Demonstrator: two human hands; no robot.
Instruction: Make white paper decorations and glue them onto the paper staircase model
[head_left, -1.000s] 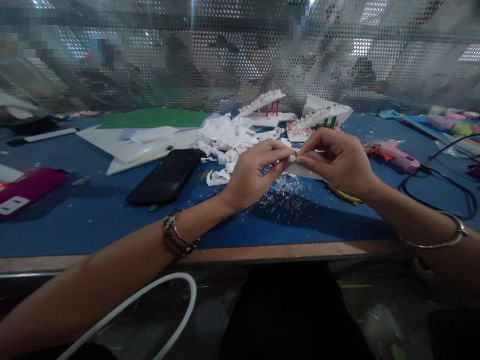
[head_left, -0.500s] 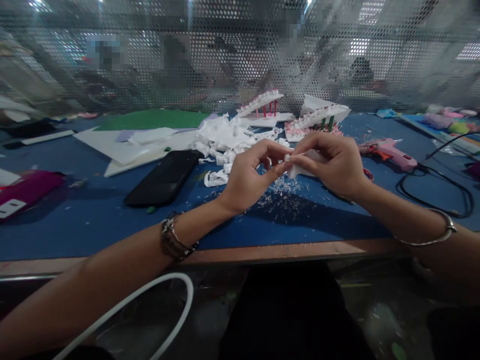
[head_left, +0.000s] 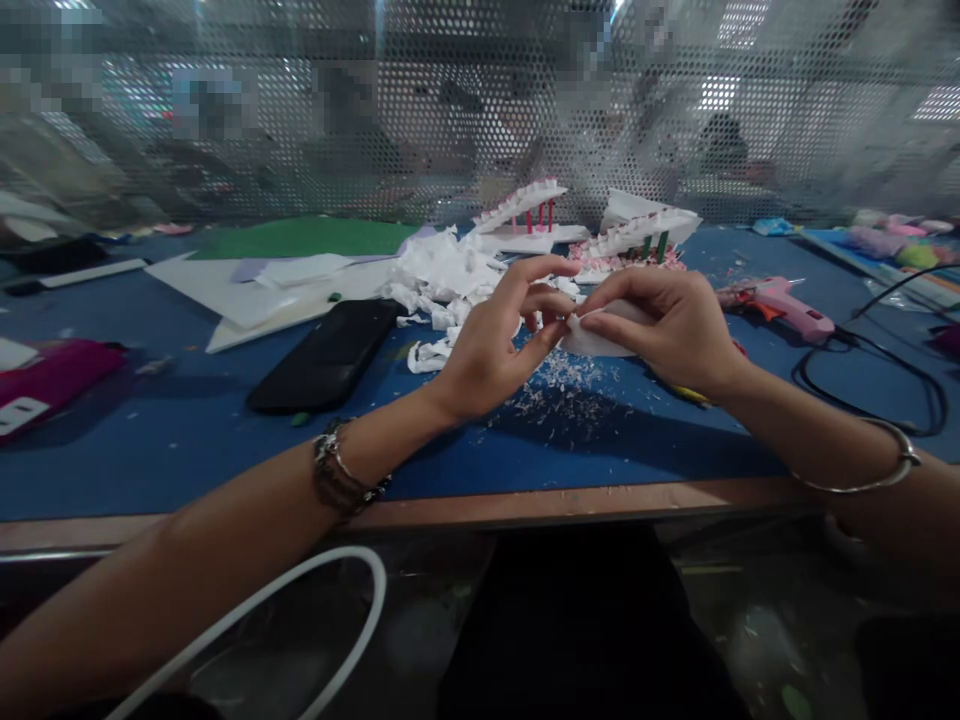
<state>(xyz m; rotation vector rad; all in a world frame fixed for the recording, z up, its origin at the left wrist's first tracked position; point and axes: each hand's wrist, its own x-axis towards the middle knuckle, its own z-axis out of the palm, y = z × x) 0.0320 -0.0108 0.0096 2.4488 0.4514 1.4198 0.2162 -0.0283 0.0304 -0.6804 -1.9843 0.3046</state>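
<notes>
My right hand (head_left: 664, 325) pinches a small piece of thin white paper (head_left: 592, 343) between thumb and fingers. The paper hangs below the fingertips, partly hidden behind that hand. My left hand (head_left: 491, 340) meets it at the paper's left edge, thumb and a finger closed there, index finger raised. Small white shreds (head_left: 566, 400) lie scattered on the blue table beneath both hands. Behind my left hand is a heap of torn white paper (head_left: 442, 270).
A black phone (head_left: 326, 355) lies left of my hands. To the right are a pink glue gun (head_left: 791, 305) and a black cable (head_left: 870, 385). Two white stair-like models (head_left: 525, 205) stand at the back, before a perforated metal screen (head_left: 480, 120). Green sheet (head_left: 307, 238) lies back left.
My left index finger has lifted off the paper, and the left hand has shifted slightly left. More of the white paper shows under my right hand, which has barely moved.
</notes>
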